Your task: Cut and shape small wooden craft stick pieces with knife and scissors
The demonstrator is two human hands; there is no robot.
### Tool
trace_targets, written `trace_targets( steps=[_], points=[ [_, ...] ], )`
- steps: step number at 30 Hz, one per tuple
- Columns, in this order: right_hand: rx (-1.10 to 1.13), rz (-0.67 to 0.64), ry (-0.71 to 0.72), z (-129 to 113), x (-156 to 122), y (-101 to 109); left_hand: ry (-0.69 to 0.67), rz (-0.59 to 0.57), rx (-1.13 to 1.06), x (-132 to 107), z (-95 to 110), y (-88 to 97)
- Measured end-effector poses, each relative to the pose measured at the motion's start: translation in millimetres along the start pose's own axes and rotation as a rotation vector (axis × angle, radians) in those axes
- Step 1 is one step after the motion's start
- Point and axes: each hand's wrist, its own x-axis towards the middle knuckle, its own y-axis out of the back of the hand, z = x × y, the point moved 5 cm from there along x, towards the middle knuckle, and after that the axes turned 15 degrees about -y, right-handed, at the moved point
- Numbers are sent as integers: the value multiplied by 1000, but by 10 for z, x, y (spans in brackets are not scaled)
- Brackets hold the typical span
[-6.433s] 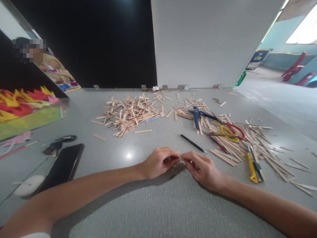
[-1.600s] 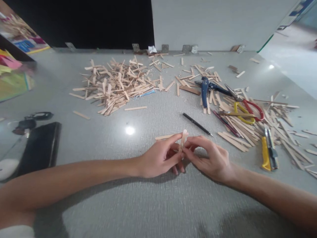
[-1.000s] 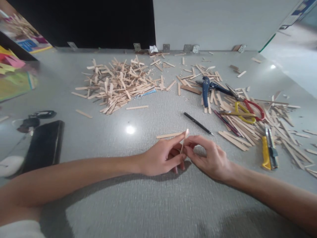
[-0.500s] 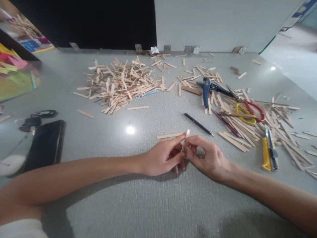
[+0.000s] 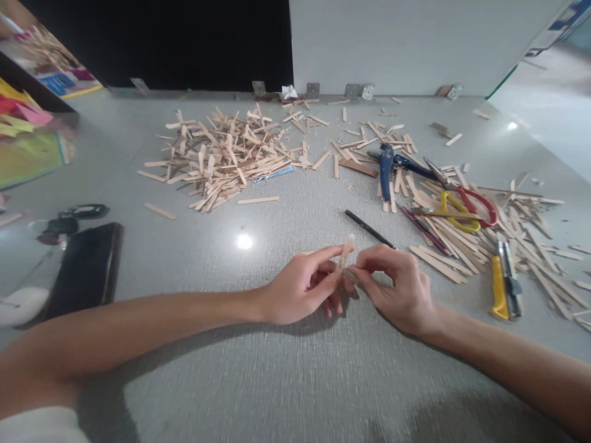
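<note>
A wooden craft stick (image 5: 345,253) is pinched upright and slightly tilted between the thumb and fingers of my left hand (image 5: 305,284). My right hand (image 5: 397,280) is closed in a pinch just right of the stick's lower part. Whatever its fingertips may hold is too small to make out. Behind my right hand lies a thin black craft knife (image 5: 367,227), its tip end now hidden by the knuckles.
A heap of craft sticks (image 5: 226,154) lies at back left. On the right, blue-handled cutters (image 5: 386,172), scissors (image 5: 478,206) and a yellow box cutter (image 5: 499,286) rest among more sticks. A black phone (image 5: 85,271) and keys (image 5: 60,227) are at left.
My right hand has shifted slightly right, its fingertips drawing away from the stick. The held stick has turned its flat face more toward me. Another stick behind my left hand no longer shows.
</note>
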Motion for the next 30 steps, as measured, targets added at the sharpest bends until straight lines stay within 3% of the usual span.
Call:
trace_targets(
  steps=[5, 10, 13, 20, 30],
  points=[
    [-20, 20, 76, 15, -28, 23, -152, 171, 234, -20, 72, 138],
    [-63, -41, 298, -100, -48, 50, -500, 224, 563, -36, 210, 186],
    [-74, -34, 310, -125, -45, 64, -588, 237, 616, -46, 235, 175],
    [-90, -12, 335, -150, -36, 57, -616, 225, 608, -70, 295, 137],
    [-124, 53, 328, -152, -32, 67, -486, 283, 394, -113, 215, 117]
  ],
)
